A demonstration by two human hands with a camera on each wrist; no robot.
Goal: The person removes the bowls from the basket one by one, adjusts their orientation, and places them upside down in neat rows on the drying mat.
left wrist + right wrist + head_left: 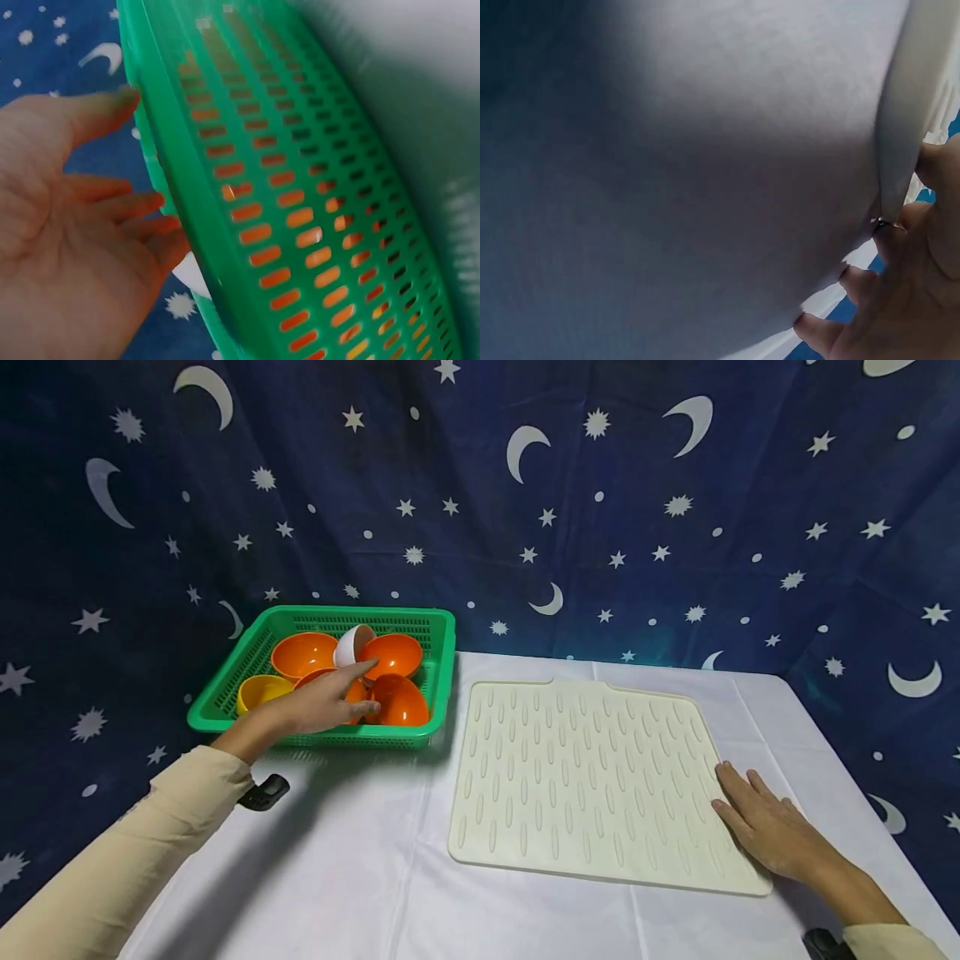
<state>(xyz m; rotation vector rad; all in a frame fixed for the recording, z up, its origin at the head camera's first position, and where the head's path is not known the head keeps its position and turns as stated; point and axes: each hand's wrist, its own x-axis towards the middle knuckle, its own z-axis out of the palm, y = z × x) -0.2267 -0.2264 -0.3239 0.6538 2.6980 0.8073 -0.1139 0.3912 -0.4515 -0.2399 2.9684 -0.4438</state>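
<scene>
My left hand (326,702) reaches over a green perforated basket (442,660) at the back left, fingers spread and holding nothing. Beneath it an orange bowl (315,675) is partly covered. Its fingertips overlap a second orange bowl (395,653) and come close to a tilted one (403,703) at the front right of the basket. In the left wrist view, the hand (75,225) appears beyond the basket's rim (180,180). On the right, my right hand (776,827) rests at the right edge of a cream drying mat (585,777), fingers extended.
Also in the basket are another orange bowl (300,653), a white cup (348,648) lying tilted, and a yellow bowl (262,691). A white cloth (360,860) covers the table. Behind it hangs a dark blue curtain (480,510) with moons and stars.
</scene>
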